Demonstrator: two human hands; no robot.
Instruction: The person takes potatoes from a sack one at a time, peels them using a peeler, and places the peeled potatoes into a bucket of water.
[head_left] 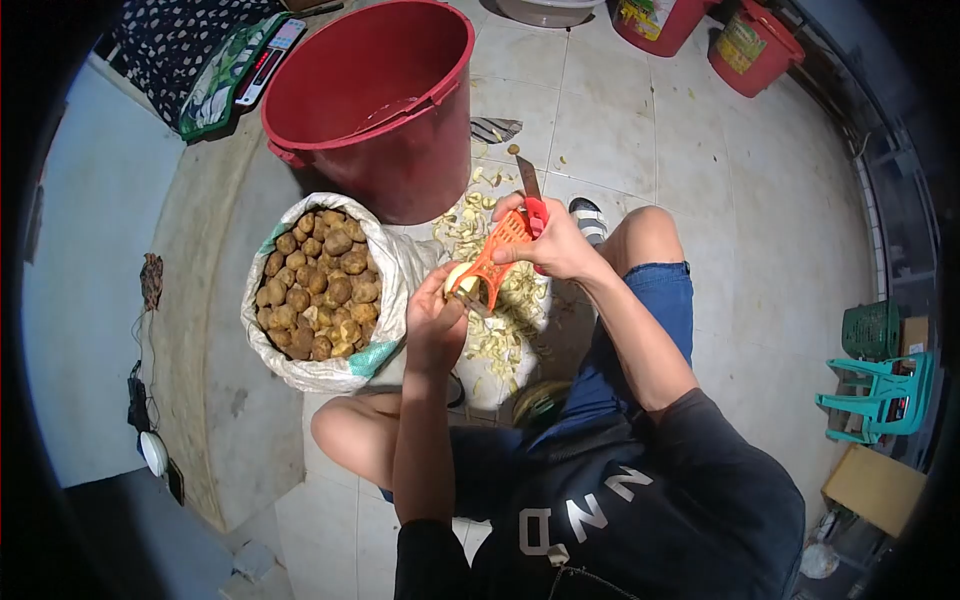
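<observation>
The orange peeler [500, 250] slants from upper right to lower left, its blade end against the pale potato [459, 278], above peelings [500, 345] on the floor [610, 120]. The right hand [553, 245], forearm slanting in, has its fingers closed round the peeler and a red-handled knife [531, 190], blade pointing away from the body. The left hand [435, 315], forearm nearly straight ahead, curls its fingers round the potato.

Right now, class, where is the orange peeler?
Near the middle of the head view, the orange peeler is in the right hand, its blade end by the potato in the left hand, right of the white sack.
</observation>
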